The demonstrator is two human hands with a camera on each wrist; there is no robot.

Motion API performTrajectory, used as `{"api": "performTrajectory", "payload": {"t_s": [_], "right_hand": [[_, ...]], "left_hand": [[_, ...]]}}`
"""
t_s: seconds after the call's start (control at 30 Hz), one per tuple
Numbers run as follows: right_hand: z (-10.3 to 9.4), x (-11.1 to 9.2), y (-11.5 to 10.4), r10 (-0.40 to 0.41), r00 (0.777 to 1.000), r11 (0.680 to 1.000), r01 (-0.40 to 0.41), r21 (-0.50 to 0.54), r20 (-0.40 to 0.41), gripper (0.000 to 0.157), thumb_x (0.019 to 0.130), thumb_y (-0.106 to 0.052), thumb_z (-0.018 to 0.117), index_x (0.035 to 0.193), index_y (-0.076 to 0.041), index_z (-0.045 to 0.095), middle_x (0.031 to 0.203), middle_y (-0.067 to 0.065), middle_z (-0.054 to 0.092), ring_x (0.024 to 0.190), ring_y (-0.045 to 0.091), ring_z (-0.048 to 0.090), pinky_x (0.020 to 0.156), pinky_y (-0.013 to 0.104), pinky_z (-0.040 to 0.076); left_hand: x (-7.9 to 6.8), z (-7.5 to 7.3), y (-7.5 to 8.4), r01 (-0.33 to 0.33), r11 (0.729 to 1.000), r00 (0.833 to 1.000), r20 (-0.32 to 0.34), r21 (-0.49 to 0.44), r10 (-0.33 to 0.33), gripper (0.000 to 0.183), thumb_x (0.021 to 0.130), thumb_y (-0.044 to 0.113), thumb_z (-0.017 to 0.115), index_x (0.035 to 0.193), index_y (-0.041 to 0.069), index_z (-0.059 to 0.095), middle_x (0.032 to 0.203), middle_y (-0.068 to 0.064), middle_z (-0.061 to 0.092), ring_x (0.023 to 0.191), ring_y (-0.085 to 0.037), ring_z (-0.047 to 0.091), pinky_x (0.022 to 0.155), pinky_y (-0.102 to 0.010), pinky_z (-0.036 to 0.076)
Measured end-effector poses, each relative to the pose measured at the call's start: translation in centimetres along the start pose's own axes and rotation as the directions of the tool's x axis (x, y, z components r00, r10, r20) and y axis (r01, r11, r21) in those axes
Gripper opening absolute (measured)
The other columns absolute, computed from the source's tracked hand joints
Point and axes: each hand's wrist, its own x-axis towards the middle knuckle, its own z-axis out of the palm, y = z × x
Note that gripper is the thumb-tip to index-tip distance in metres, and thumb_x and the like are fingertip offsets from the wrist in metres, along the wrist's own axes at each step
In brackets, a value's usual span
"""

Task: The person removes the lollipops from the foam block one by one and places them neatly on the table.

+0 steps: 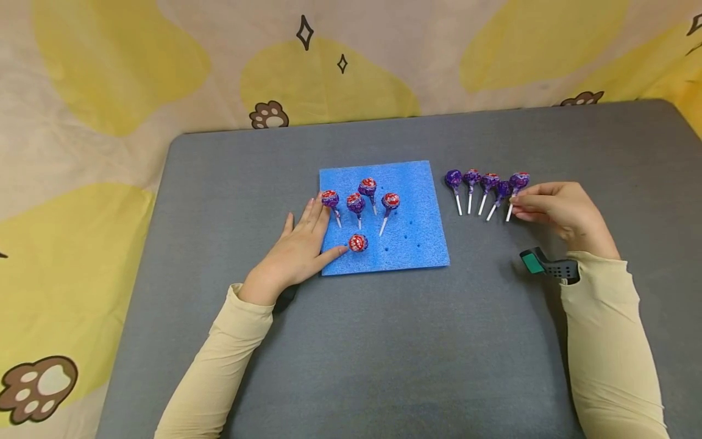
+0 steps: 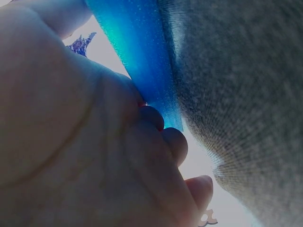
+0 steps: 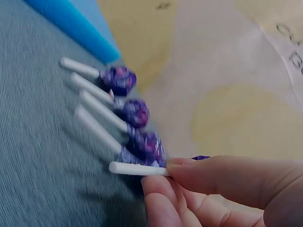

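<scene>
A blue foam board (image 1: 406, 183) lies on the grey table, with several purple-and-red wrapped lollipops (image 1: 355, 203) standing in it by their sticks. My left hand (image 1: 296, 250) rests on the board's left edge, fingers straight, thumb near the lollipop (image 1: 358, 243) closest to me. In the left wrist view its fingertips lie along the board's side (image 2: 142, 56). To the right of the board, my right hand (image 1: 559, 213) pinches the white stick of a lollipop (image 1: 518, 181) between thumb and fingers. That stick (image 3: 137, 169) shows plainly in the right wrist view.
Beside the right hand, several more lollipops (image 1: 471, 177) lie in a row on the table (image 1: 384, 353), sticks toward me. Small holes dot the right part of the board. A patterned yellow and cream cloth (image 1: 219, 73) hangs behind the table.
</scene>
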Motion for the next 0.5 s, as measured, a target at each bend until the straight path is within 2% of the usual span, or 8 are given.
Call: {"api": "performTrajectory", "payload": {"t_s": [0.07, 0.27, 0.37, 0.5], "right_hand": [[-0.6, 0.1, 0.2, 0.031, 0.999, 0.999, -0.031, 0.037, 0.012, 0.023, 0.087, -0.005, 0.066, 0.071, -0.018, 0.074, 0.073, -0.003, 0.069, 0.066, 0.007, 0.067, 0.063, 0.022, 0.054], [-1.5, 0.3, 0.7, 0.048, 0.998, 0.993, -0.052, 0.104, 0.04, 0.025, 0.088, 0.002, 0.063, 0.072, -0.013, 0.075, 0.074, 0.0, 0.07, 0.067, 0.009, 0.067, 0.063, 0.022, 0.054], [-1.8, 0.5, 0.9, 0.074, 0.993, 0.994, -0.08, 0.069, 0.089, 0.027, 0.09, 0.003, 0.06, 0.074, -0.013, 0.075, 0.075, 0.0, 0.07, 0.069, 0.009, 0.068, 0.065, 0.022, 0.054], [-2.0, 0.6, 1.0, 0.115, 0.985, 0.993, -0.112, -0.03, 0.129, 0.027, 0.092, -0.001, 0.059, 0.076, -0.016, 0.074, 0.077, 0.0, 0.07, 0.073, 0.01, 0.068, 0.067, 0.023, 0.054]], "left_hand": [[0.0, 0.0, 0.0, -0.001, 1.0, 1.0, -0.001, 0.0, 0.001, 0.083, 0.096, 0.053, 0.041, 0.15, 0.0, 0.007, 0.156, -0.012, -0.012, 0.142, -0.025, -0.012, 0.11, -0.055, -0.003], [0.1, 0.1, -0.1, -0.002, 1.0, 1.0, -0.002, 0.001, 0.002, 0.083, 0.096, 0.053, 0.041, 0.15, 0.001, 0.006, 0.156, -0.012, -0.012, 0.142, -0.025, -0.012, 0.11, -0.055, -0.003], [0.1, 0.2, -0.1, -0.004, 1.0, 1.0, -0.006, 0.005, 0.004, 0.083, 0.096, 0.053, 0.041, 0.15, 0.001, 0.006, 0.156, -0.012, -0.011, 0.142, -0.025, -0.012, 0.11, -0.055, -0.003], [0.1, 0.2, -0.1, -0.004, 1.0, 1.0, -0.008, 0.007, 0.004, 0.083, 0.096, 0.054, 0.041, 0.15, 0.001, 0.005, 0.156, -0.012, -0.011, 0.142, -0.025, -0.012, 0.11, -0.055, -0.003]]}}
